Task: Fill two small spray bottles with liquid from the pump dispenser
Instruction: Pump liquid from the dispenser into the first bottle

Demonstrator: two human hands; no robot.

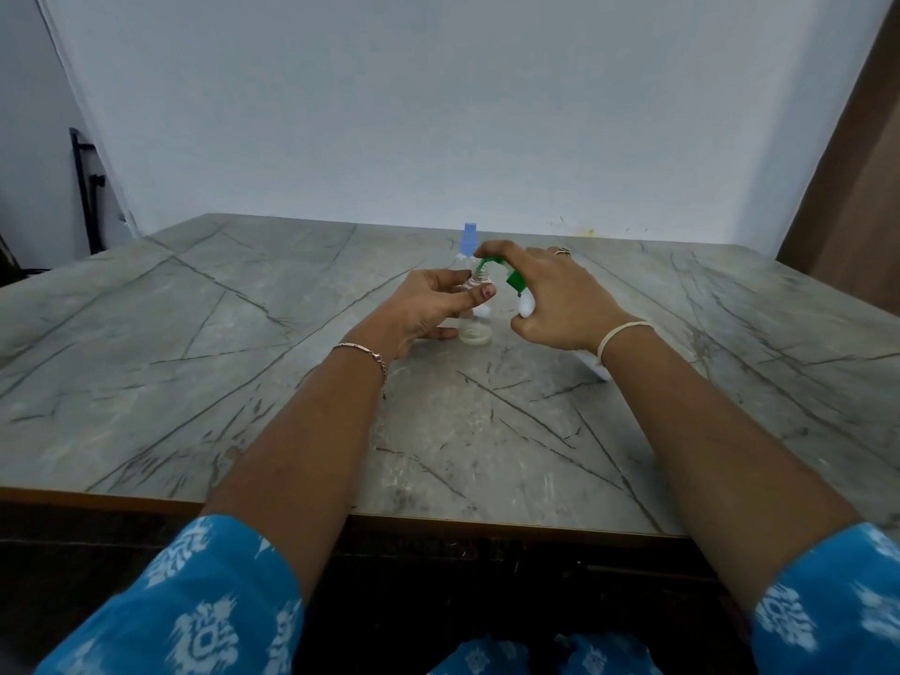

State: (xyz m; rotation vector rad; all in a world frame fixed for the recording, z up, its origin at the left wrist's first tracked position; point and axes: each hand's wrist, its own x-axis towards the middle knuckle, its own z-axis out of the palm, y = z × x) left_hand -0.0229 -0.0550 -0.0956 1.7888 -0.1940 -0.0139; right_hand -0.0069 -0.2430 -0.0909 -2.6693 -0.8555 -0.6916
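Head view: our left hand (428, 304) grips an uncapped clear spray bottle (476, 309) standing on the table (243, 358). Our right hand (560, 294) clasps the tilted pump dispenser (523, 299), its green nozzle (487, 261) over the bottle's mouth.

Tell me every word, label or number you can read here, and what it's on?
None can be read.
The white dispenser with its green pump shows no lettering; the right hand covers most of it.
The clear bottle in the left hand is unlabelled.
The blue-capped bottle behind shows no text.
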